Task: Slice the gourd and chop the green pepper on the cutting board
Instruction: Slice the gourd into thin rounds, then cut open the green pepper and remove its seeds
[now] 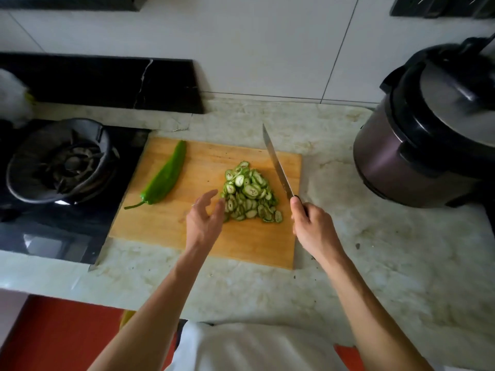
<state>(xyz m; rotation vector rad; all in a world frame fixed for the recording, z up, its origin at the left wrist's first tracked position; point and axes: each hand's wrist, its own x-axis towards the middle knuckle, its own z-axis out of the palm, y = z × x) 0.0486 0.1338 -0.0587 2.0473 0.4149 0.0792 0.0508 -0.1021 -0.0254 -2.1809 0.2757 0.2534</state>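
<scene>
A wooden cutting board (166, 223) lies on the pale marble counter. A heap of thin gourd slices (250, 192) sits right of the board's middle. A whole long green pepper (164, 178) lies at the board's left, stem toward me. My left hand (205, 219) hovers with relaxed, spread fingers at the left edge of the slice heap, fingertips beside the slices. My right hand (308, 223) grips the handle of a long knife (276, 163); its blade points away from me along the right side of the heap.
A gas stove (64, 162) with a black burner ring sits left of the board. A dark pressure cooker (428, 135) stands at the right back. White wall tiles rise behind the counter. A white plastic bag (13, 97) shows at the far left.
</scene>
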